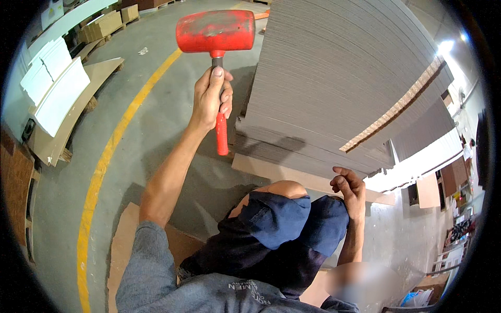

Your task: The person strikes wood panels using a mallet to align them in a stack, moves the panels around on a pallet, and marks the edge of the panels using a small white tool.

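My left hand [211, 96] is wrapped around the handle of a mallet [215, 32], raised in front of me. The mallet has a thick red cylindrical head, scuffed grey on its side, and a red and black handle. Just beyond it rises a tall stack of grey board sheets [323, 73]. My right hand [350, 190] is held above my knee, close to the lower part of the stack. Its fingers are loosely bent and apart, and nothing shows in them. A narrow brown strip [394, 107] runs slantwise along the stack's face.
Flat tan cardboard [122, 245] lies on the floor beneath me. A yellow line [112, 141] curves across the grey floor on the left. White sheets [60, 99] rest on a pallet beyond it, with cardboard boxes [104, 26] farther off. More stacked sheets [428, 128] stand at the right.
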Motion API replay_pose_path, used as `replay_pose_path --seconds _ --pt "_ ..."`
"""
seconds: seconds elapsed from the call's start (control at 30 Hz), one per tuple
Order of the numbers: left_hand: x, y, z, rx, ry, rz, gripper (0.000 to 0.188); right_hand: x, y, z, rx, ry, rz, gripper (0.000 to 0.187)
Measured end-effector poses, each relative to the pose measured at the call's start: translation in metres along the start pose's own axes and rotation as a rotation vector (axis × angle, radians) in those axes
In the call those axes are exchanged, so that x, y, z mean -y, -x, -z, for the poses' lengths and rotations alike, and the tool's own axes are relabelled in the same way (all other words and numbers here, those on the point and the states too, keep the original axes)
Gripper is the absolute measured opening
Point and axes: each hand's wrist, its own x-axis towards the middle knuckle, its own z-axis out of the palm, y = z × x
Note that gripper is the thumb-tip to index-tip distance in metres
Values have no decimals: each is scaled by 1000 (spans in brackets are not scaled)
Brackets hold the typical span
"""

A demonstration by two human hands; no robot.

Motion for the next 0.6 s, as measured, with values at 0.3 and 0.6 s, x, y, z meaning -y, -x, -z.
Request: replay_pose_path --seconds 0.3,0.6 --pt "16 15 6 17 -35 33 37 4 0 2 -2 53 -32 30" --pt "22 55 7 -49 -409 -240 20 5 1 -1 -19 25 -51 29"
